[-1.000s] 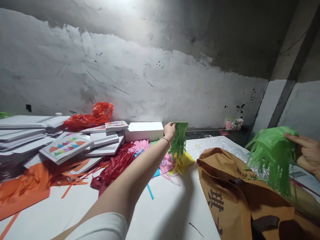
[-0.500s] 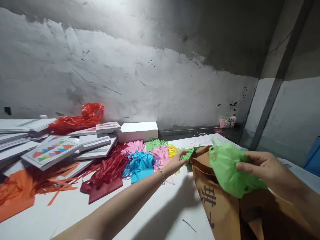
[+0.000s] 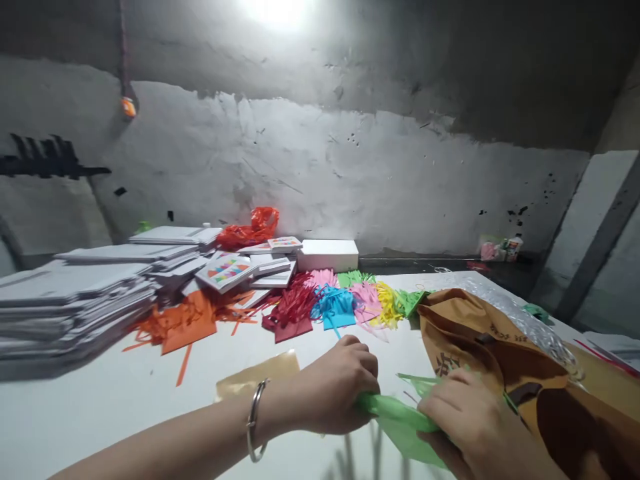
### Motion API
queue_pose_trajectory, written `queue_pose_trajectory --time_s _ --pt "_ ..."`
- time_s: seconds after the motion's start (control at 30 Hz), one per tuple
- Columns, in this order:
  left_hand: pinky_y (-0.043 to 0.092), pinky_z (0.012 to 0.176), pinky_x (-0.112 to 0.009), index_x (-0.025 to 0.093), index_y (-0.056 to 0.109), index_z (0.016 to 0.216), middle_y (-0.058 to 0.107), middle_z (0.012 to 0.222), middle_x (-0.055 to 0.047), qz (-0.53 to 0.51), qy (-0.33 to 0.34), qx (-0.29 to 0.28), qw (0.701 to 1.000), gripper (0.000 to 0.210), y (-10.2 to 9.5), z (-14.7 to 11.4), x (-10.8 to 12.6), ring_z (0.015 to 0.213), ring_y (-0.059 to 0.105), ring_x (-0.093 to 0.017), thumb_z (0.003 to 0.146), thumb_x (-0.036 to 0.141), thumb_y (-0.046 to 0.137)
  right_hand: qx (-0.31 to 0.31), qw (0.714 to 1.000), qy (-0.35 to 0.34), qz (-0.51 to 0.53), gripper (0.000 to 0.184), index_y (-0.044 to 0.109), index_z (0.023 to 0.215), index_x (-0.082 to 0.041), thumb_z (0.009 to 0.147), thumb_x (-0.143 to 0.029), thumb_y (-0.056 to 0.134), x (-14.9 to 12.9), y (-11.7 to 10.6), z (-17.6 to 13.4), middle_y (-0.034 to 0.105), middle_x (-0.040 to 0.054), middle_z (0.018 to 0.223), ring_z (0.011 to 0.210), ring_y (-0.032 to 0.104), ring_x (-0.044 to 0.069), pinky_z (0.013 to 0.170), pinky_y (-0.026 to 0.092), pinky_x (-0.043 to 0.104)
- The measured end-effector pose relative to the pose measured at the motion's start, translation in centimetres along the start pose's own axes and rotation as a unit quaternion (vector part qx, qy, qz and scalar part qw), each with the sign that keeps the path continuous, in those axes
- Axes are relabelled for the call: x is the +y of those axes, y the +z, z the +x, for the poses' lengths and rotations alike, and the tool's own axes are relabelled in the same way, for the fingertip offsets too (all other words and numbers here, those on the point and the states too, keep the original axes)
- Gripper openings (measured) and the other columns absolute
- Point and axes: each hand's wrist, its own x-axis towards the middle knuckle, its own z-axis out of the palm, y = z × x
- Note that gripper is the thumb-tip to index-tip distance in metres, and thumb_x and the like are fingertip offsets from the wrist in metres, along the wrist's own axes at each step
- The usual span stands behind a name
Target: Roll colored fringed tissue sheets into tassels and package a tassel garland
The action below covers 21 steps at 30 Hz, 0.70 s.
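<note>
A thin green plastic bag (image 3: 400,420) is stretched between my two hands, low over the white table (image 3: 165,423). My left hand (image 3: 337,383), with a silver bangle at the wrist, is closed around one end of it. The other end is gripped by my right hand (image 3: 473,420), whose fingers are partly blurred. Just right of the bag lies a brown cloth bag (image 3: 465,320) with dark printed characters. A flat, yellowish sheet (image 3: 260,373) rests beyond my left wrist.
Bundles of cut strips run across the table: orange (image 3: 187,323), dark red (image 3: 293,310), blue (image 3: 337,307), yellow (image 3: 387,300) and others. High stacks of white flat boxes (image 3: 75,287) stand left. Behind are a red plastic bag (image 3: 253,227) and a white box (image 3: 327,253).
My left hand has left the green strips and come back to grip the green plastic bag. My right hand has lowered the bag toward the near edge. The view has turned left.
</note>
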Motion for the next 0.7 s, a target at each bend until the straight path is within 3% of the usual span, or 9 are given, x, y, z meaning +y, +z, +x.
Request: queue_pose_trajectory --time_s 0.1,0.17,0.27,0.37,0.43,0.5,0.6,0.7 --pt "0.052 0.086 -0.029 0.020 0.067 0.087 0.070 0.102 -0.005 -0.119 -0.056 0.016 0.991 0.018 1.8 -4.6 0.9 0.096 0.064 -0.021 0.072 0.009 0.068 -0.083 0.994 0.046 0.045 0.021 0.056 0.075 -0.023 0.075 -0.004 0.066 -1.8 3.2 -2.0 0.064 -0.0043 0.075 0.070 0.057 0.017 0.069 0.041 0.027" --pt "0.054 0.088 -0.031 0.020 0.065 0.113 0.069 0.115 -0.007 -0.213 -0.134 -0.004 0.968 0.041 4.0 -6.9 1.7 0.102 0.065 -0.023 0.073 0.015 0.073 -0.094 0.991 0.071 0.065 0.025 0.060 0.078 -0.023 0.073 0.001 0.063 -2.9 5.2 -2.7 0.065 -0.0035 0.080 0.077 0.058 0.018 0.071 0.043 0.026" --pt "0.058 0.074 -0.031 0.021 0.054 0.135 0.073 0.108 -0.005 -0.318 -0.261 -0.070 0.909 0.070 7.2 -8.8 2.3 0.088 0.070 -0.023 0.070 0.021 0.079 -0.001 0.998 0.040 0.039 0.030 0.066 0.092 -0.024 0.079 0.002 0.057 -3.9 6.1 -2.6 0.066 -0.0007 0.086 0.081 0.058 0.018 0.072 0.046 0.027" --pt "0.055 0.061 -0.026 0.017 0.059 0.127 0.073 0.089 -0.002 -0.342 -0.297 -0.096 0.886 0.053 8.1 -9.7 2.3 0.073 0.068 -0.019 0.075 0.018 0.071 0.101 0.994 -0.015 -0.032 0.027 0.069 0.104 -0.016 0.092 0.000 0.051 -4.7 4.7 -2.8 0.067 0.0059 0.088 0.084 0.058 0.021 0.080 0.047 0.033" --pt "0.056 0.073 -0.029 0.019 0.058 0.128 0.072 0.098 -0.003 -0.318 -0.292 -0.064 0.900 0.051 6.9 -11.0 2.1 0.084 0.068 -0.021 0.078 0.015 0.064 0.124 0.986 -0.026 -0.105 0.027 0.069 0.112 -0.010 0.094 0.000 0.051 -5.8 3.9 -3.8 0.069 0.0104 0.092 0.089 0.060 0.024 0.090 0.045 0.042" --pt "0.052 0.093 -0.039 0.022 0.053 0.138 0.070 0.114 -0.007 -0.260 -0.279 -0.026 0.924 0.060 5.2 -13.4 2.0 0.102 0.065 -0.025 0.080 0.009 0.059 0.123 0.978 -0.030 -0.168 0.029 0.068 0.117 -0.008 0.095 -0.001 0.052 -7.9 4.4 -5.6 0.071 0.0131 0.098 0.096 0.062 0.028 0.098 0.042 0.049" --pt "0.033 0.114 -0.056 0.025 0.052 0.143 0.066 0.127 -0.012 -0.039 -0.262 -0.026 0.964 0.066 3.8 -19.0 2.3 0.121 0.058 -0.030 0.082 0.001 0.053 0.117 0.983 -0.020 -0.140 0.034 0.069 0.117 -0.008 0.097 -0.001 0.044 -12.1 8.3 -8.7 0.074 0.0134 0.110 0.109 0.064 0.028 0.110 0.038 0.048" --pt "0.019 0.116 -0.071 0.027 0.047 0.149 0.050 0.151 -0.018 0.148 -0.335 -0.108 0.924 0.084 4.8 -24.8 4.2 0.143 0.040 -0.042 0.071 0.000 0.065 0.120 0.990 -0.002 -0.074 0.035 0.071 0.113 -0.010 0.100 -0.010 0.039 -15.9 13.3 -11.4 0.075 0.0132 0.116 0.116 0.066 0.027 0.118 0.034 0.044"
